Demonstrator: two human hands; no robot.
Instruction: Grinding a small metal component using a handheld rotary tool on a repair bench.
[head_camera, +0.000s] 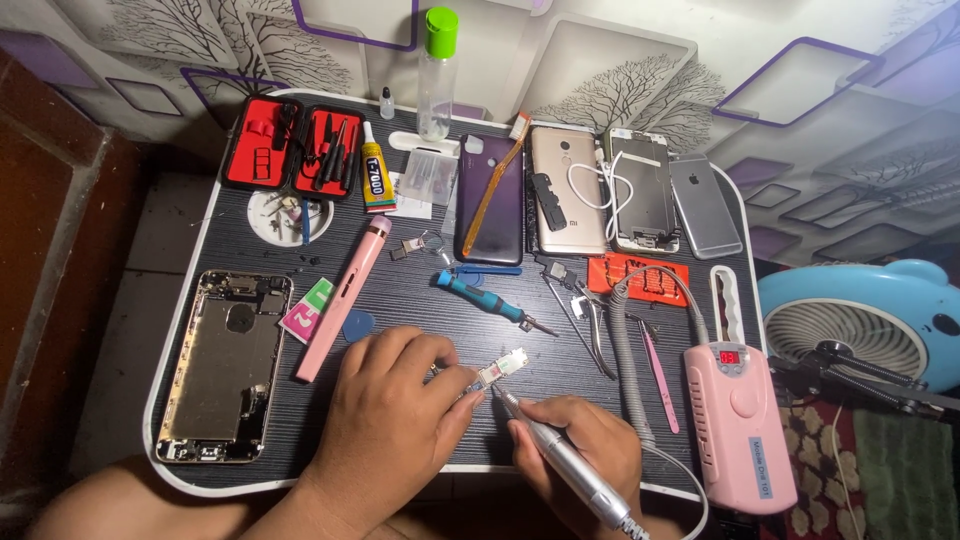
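Dark striped table (420, 300) w/ white rim, set against a wall w/ tree-pattern panels; blue fan (860, 320) off the right edge.

Your left hand (385, 410) sits near the front edge, about centre, fingers pinched shut on a small circuit board (503, 367), holding it just above the table. Your right hand (585, 450) is just right of it at the front edge, wrapped closed around a silver rotary pen tool (560, 455); its tip is touching or almost touching the board, can't tell which. A grey coiled cord (625, 350) runs from the tool side up toward the pink control box (738, 420) at the front right corner.

Left edge: opened phone frame (222, 365), insides up. Beside it a pink pen-shaped tool (343, 296) lying diagonal, plus a blue pick (358, 325). Back left corner: open red-lined tool case (293, 147), glue tube (376, 170) next to it, clear bottle w/ green cap (438, 70) at the back edge. Mid-back: purple phone back (490, 200) w/ a toothbrush (492, 185) lying on it, then a gold phone (568, 190), an opened phone (640, 190) and a grey phone (705, 205) toward the right. Centre: blue screwdriver (485, 298), pliers (590, 320), pink tweezers (660, 375), orange mat (640, 275).
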